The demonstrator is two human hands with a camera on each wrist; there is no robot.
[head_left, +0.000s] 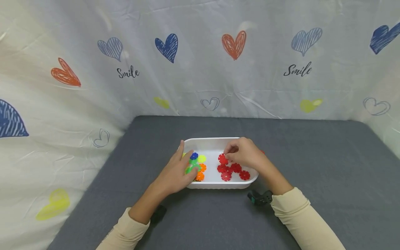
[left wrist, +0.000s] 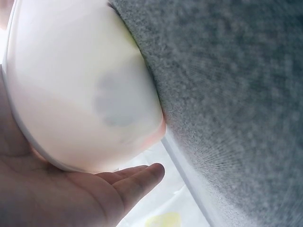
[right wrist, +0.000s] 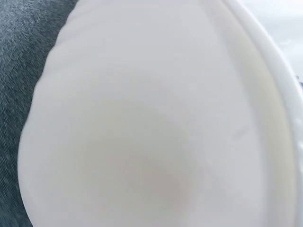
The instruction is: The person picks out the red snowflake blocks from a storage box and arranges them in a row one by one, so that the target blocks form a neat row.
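A white plastic tray (head_left: pixel 218 185) holds small notched, flower-shaped discs. My right hand (head_left: pixel 247 152) reaches over its right side, with thumb and index finger pinching a red disc (head_left: pixel 223 159). Below that are several more red discs (head_left: pixel 236 168). At the tray's left end my left hand (head_left: pixel 175 175) lies over the rim, its fingers spread and fairly straight beside green discs (head_left: pixel 194 167), orange discs (head_left: pixel 200 176), a blue disc (head_left: pixel 194 156) and a yellow one (head_left: pixel 201 158). The left wrist view has that hand (left wrist: pixel 66 198) against the tray's outer wall (left wrist: pixel 61 104).
The tray stands on a table with a grey cloth (head_left: pixel 312 156). A pale curtain (head_left: pixel 200 76) printed with hearts hangs behind and to the sides. Dark wrist straps (head_left: pixel 260 197) show at the wrists. In the right wrist view the tray's wall (right wrist: pixel 142 118) fills most of the picture.
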